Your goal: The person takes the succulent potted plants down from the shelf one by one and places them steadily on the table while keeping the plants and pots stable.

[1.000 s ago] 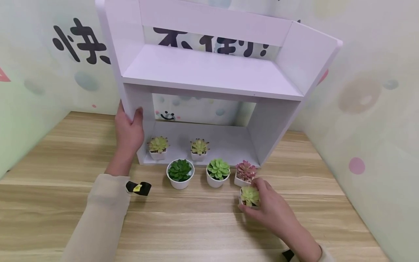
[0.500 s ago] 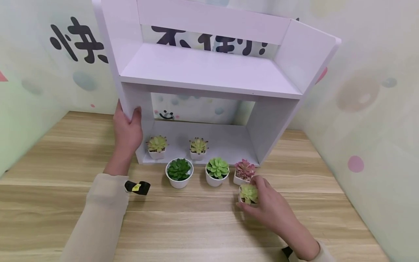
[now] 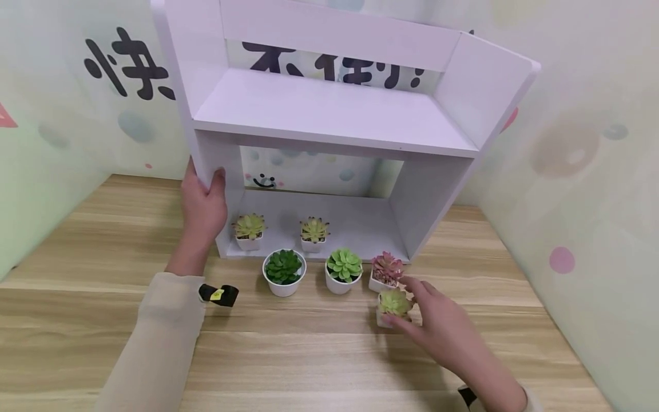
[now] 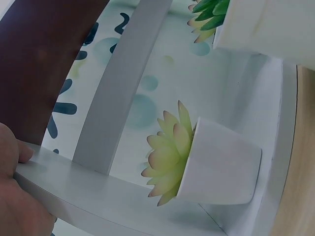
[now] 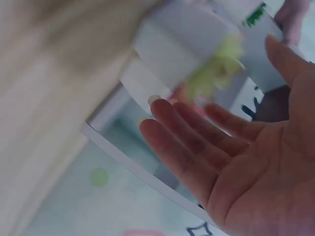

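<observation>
My left hand [image 3: 205,210] grips the left side panel of a white two-tier shelf [image 3: 334,109], thumb on the inside. On the right, my right hand [image 3: 445,329] is beside a yellow-green succulent in a square white pot [image 3: 394,303]. In the right wrist view its fingers [image 5: 184,152] are extended and the thumb stands apart. The pot rests on the wooden table, just in front of a pink succulent [image 3: 386,269]. Two yellowish succulents, one at the left [image 3: 249,229] and one nearer the middle [image 3: 314,233], stand on the lower shelf board.
A dark green succulent [image 3: 284,269] and a bright green succulent [image 3: 344,268], both in round white pots, stand on the table [image 3: 288,355] before the shelf's front edge. Patterned walls [image 3: 582,171] close in behind and at the sides.
My right hand has let go of the yellow-green succulent and drawn slightly to the right, fingers loosened. The pot stays on the table. My left hand keeps its grip on the shelf.
</observation>
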Demonstrator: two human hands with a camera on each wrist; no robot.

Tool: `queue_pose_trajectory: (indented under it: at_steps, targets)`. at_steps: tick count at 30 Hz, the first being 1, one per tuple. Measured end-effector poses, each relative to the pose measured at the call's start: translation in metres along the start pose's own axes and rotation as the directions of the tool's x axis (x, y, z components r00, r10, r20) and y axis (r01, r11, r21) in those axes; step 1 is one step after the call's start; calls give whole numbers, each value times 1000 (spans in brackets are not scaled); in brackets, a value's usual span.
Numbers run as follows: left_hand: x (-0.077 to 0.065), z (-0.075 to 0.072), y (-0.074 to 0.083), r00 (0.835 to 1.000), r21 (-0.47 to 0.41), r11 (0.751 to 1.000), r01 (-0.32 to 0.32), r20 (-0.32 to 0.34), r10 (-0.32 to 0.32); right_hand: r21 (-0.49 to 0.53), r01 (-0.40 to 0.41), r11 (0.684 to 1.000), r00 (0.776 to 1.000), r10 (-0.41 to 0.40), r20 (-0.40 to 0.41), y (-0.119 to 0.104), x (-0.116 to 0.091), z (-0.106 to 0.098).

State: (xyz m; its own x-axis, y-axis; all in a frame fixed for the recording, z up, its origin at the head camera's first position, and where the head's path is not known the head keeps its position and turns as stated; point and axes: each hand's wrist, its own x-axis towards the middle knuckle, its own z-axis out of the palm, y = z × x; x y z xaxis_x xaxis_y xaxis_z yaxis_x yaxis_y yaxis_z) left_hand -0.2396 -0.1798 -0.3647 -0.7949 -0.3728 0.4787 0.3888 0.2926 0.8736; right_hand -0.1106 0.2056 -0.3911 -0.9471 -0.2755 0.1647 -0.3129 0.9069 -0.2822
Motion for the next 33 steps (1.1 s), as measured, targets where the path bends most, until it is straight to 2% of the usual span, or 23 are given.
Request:
queue_pose_trajectory:
  at_steps: [4,7,17,21,26,33]
  targets:
    - [-2,0,1,1000,-2,1000,-1,-1,1,-12,78,997,994,-79,-74,-5,4,-17]
    - [-2,0,1,1000,-4,1000,-4,-6,4,2,132,991,987,-131,-91,-10,11,-27]
    - [-1,3,0,1000,-14,1000,-2,-2,2,48,286,957,958,-285,-20,-26,47,-56]
    - [0,2,1,1000,-8,1000,-2,-14,2,61,305,950,951,-307,31,-39,66,-55]
    - [0,1,0,1000,7,1000,8,-23,-8,48,306,951,946,-309,95,-59,93,-42]
    - [1,1,-1,1000,10,1000,1,-22,-1,12,292,956,947,-291,133,-76,121,-27]
